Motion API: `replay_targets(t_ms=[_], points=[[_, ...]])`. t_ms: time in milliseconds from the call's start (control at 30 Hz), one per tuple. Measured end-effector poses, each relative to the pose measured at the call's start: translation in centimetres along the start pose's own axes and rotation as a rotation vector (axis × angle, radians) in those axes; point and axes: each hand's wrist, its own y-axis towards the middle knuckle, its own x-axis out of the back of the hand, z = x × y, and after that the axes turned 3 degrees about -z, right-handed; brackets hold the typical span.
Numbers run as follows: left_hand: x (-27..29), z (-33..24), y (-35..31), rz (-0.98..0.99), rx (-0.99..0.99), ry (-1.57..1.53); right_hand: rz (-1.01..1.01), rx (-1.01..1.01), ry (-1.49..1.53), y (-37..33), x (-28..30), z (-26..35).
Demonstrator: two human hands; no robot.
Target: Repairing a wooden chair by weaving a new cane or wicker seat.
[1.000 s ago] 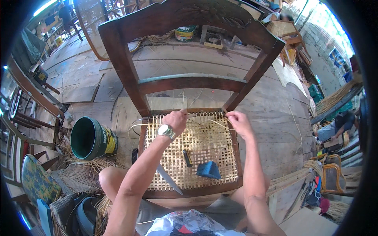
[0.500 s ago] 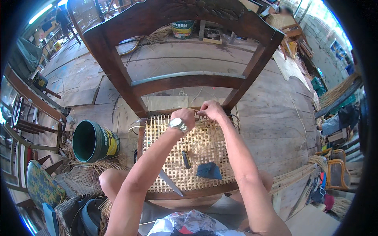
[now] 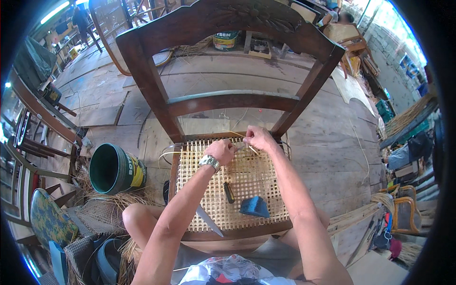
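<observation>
A dark wooden chair (image 3: 232,103) stands before me, its seat woven with pale cane (image 3: 213,185) in an open grid. My left hand (image 3: 221,151), with a metal watch on its wrist, is closed over the back of the seat; what its fingers grip is too small to make out. Close beside it, my right hand (image 3: 260,138) pinches a thin cane strand (image 3: 232,133) by the rear rail. On the weave lie a black-and-yellow utility knife (image 3: 229,193), a blue block (image 3: 255,207) and a long grey blade (image 3: 209,221), partly hidden by my left forearm.
A green bucket (image 3: 107,169) lies tipped on the plank floor to the left, among loose cane scraps. Bundled cane strips (image 3: 354,214) stretch out on the right. Another bucket (image 3: 224,41) stands beyond the chair. Farther off are other chairs and people.
My hands have drawn a little apart and the left has come slightly nearer. More of the cane strand shows between them. The view has shifted slightly.
</observation>
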Motion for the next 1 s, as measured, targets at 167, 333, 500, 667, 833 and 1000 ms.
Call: replay_targets(t_ms=[167,333,500,667,833,1000], points=[[1.0,-3.2,0.6,0.013,0.015,0.229,-0.081,-0.153,0.089,-0.6,0.5,-0.8],[1.0,-3.4,2.2,0.089,0.006,0.248,-0.117,-0.14,0.072,-0.8,0.4,-1.1],[1.0,-0.8,2.8,0.134,-0.059,0.067,-0.108,-0.155,-0.029,-1.1,0.4,-0.6],[0.0,0.1,2.1,0.019,-0.113,0.009,-0.084,-0.08,-0.089,-1.7,0.6,0.1],[0.3,-3.0,1.8,0.037,-0.009,0.128,-0.152,-0.056,-0.102,-1.8,0.0,-1.2],[-0.5,-4.0,2.0,0.053,0.1,0.161,-0.039,-0.203,1.039,-4.9,2.6,-3.8]])
